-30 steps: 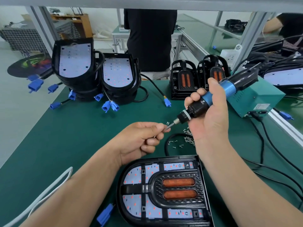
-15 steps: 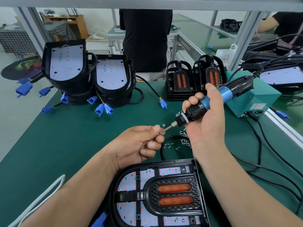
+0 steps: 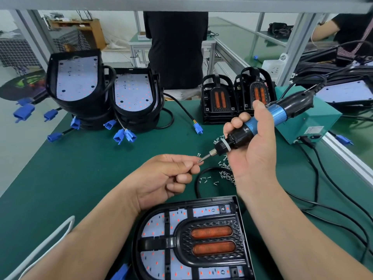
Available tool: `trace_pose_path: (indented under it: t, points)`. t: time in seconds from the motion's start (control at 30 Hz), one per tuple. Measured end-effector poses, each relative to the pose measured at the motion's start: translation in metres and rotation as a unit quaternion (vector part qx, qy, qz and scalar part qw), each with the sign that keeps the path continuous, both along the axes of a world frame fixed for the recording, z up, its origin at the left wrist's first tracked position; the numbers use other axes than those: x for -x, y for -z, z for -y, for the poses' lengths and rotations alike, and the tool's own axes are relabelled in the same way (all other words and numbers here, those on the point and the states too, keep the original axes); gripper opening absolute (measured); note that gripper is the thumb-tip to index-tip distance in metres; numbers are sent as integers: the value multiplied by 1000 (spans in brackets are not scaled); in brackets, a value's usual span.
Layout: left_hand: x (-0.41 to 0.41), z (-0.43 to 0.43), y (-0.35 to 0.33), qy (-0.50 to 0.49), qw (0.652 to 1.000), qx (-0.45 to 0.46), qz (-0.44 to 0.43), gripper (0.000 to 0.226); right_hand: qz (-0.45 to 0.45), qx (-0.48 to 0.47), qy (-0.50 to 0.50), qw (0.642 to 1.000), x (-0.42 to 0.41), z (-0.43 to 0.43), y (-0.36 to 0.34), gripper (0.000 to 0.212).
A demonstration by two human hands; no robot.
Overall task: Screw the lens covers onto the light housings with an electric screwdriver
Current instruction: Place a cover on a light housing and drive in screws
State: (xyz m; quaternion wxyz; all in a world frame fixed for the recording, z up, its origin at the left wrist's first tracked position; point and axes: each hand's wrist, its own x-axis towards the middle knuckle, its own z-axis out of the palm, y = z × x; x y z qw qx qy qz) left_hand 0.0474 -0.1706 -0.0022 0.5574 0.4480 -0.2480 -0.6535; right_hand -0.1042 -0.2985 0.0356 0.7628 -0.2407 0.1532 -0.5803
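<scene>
Screw loading at the bit: drop and pinch hazards

Tabletop (image 3: 80, 168) carries the light housing (image 3: 135, 245) at its near edge, with the lens cover (image 3: 212, 239) seated in it, below both hands. The right hand (image 3: 254, 156) keeps a closed grip round the electric screwdriver (image 3: 250, 129), which is raised and tilted with its bit aimed at the left hand (image 3: 161, 178). The left thumb-and-forefinger grip pinches a screw (image 3: 199, 161) at the bit tip. If the screw seats crooked or the pinch releases early, it will likely fall among the loose screws (image 3: 226, 174) or into the cover's lattice. Starting the motor now could spin the bit against the fingertips.
</scene>
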Motion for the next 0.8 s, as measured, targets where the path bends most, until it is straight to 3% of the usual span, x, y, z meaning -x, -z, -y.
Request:
trace_pose_path:
  t: [0.3,0.8]
  points:
    - [2,1,-1,-5,1000,-3,7,7,-10,12,0,1000,-1,-1,3,21]
    - [5,0,-3,-31,999,-11,-6,17,-6,21,-2,1000,0,0,3,20]
